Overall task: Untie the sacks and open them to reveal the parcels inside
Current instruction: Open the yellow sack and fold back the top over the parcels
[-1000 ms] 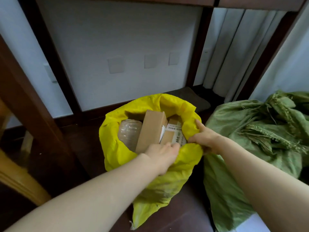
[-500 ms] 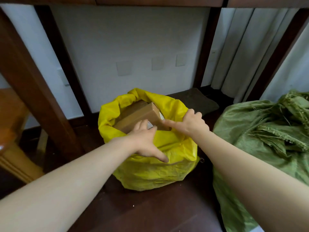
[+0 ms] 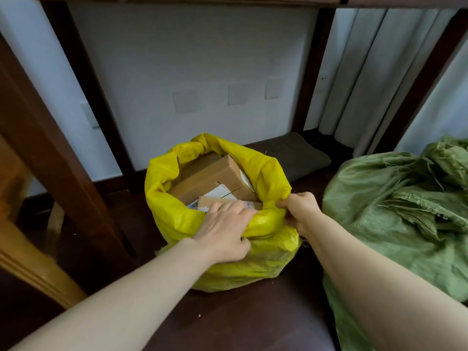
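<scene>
well, the white labels (image 3: 219,194) on the parcels carry dark print and a small barcode, but the letters are too small to read. the yellow sack (image 3: 174,219) stands open on the dark wooden floor (image 3: 253,320), beside a dark wooden table leg (image 3: 50,158), and its mouth is rolled down into a thick rim. inside it lie brown cardboard boxes: a large box (image 3: 207,177) tilted at the back and a flatter box (image 3: 206,201) at the front, partly under the fingers. the left hand (image 3: 222,231) grips the near rim, fingers curled over it and thumb below. the right hand (image 3: 300,211) pinches the same rim just beside it. the sack is of thin woven plastic, shiny and wrinkled. to the right, near it, lies a green sack (image 3: 392,224) of rougher weave, with frayed threads at its bunched top. a grey mat (image 3: 298,155) lies behind, against the white wall (image 3: 202,59).
</scene>
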Tool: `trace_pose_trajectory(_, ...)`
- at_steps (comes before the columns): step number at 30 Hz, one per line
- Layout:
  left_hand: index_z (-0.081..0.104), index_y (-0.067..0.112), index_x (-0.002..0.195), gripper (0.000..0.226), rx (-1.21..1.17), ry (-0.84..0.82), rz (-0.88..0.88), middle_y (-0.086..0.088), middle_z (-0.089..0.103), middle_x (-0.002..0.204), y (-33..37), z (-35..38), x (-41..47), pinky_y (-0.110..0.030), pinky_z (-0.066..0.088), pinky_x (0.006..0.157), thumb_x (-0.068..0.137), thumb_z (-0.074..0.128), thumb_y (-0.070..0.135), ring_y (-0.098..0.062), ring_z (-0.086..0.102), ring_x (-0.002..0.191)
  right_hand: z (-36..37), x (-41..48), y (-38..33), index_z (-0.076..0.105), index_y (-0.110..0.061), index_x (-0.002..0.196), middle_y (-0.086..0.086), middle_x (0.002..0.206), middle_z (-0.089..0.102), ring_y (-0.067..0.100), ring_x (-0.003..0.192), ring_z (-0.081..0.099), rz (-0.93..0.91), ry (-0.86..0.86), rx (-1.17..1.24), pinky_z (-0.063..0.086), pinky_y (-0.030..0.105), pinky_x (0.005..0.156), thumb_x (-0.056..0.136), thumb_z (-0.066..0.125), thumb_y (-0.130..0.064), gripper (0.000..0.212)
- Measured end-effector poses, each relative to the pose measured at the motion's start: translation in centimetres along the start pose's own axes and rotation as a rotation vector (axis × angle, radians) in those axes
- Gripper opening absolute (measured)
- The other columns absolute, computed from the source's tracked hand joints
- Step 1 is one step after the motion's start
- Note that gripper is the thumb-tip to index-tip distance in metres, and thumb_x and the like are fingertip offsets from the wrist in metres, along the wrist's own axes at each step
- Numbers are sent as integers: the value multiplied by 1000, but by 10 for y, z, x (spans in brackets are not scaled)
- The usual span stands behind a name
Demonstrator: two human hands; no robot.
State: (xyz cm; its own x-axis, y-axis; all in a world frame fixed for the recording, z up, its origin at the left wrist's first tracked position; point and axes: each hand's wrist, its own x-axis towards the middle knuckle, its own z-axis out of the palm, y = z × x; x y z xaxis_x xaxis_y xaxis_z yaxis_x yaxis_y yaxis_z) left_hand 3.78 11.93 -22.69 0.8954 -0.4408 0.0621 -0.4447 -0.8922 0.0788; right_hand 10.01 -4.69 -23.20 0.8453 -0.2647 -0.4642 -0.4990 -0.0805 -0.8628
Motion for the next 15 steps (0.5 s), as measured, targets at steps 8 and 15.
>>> trace_pose_trajectory(8,62,15,58,27,209,428,182,-3,55,60,4,9,9,-26,34,56,68,40,3,-22,57,56,16,1,-16,54,0,92,13,87,49,26,73,49,-57,109,83,50,37,73,80,44,8,18)
trace_pose_trajectory(15,60,18,67,17,404,616,173,-1,52,63,-18,42,3,-31,32,63,77,63,5,-21,52,59,-2,-1,-8,60,-9,121,21,116,65,40,102,63,338,-306,404,50,52,89,69,61,-67,77)
